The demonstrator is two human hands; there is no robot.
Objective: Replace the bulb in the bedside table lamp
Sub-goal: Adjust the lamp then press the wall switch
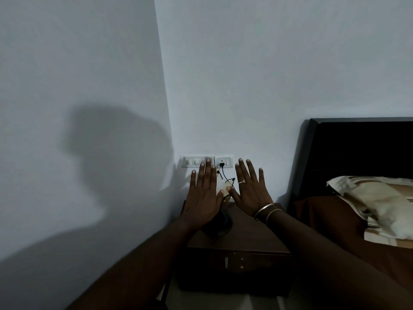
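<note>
Both my hands are stretched out flat over a dark wooden bedside table [250, 236], palms down and fingers spread. My left hand [204, 195] hovers above the lamp, whose round dark base [220, 224] shows under the palm. A pale bulb or lamp head [222, 189] peeks out between my two thumbs. My right hand [251, 190], with a ring and bangles at the wrist, is beside it to the right. Neither hand holds anything. A black cord [223, 173] runs from the lamp up to a wall socket.
A white switch and socket panel [206, 161] is on the wall just behind my fingertips, with a black plug in it. The bed's dark headboard [357, 148] and a pillow [377, 202] lie to the right. The table has a drawer [234, 262] at the front. The room is dim.
</note>
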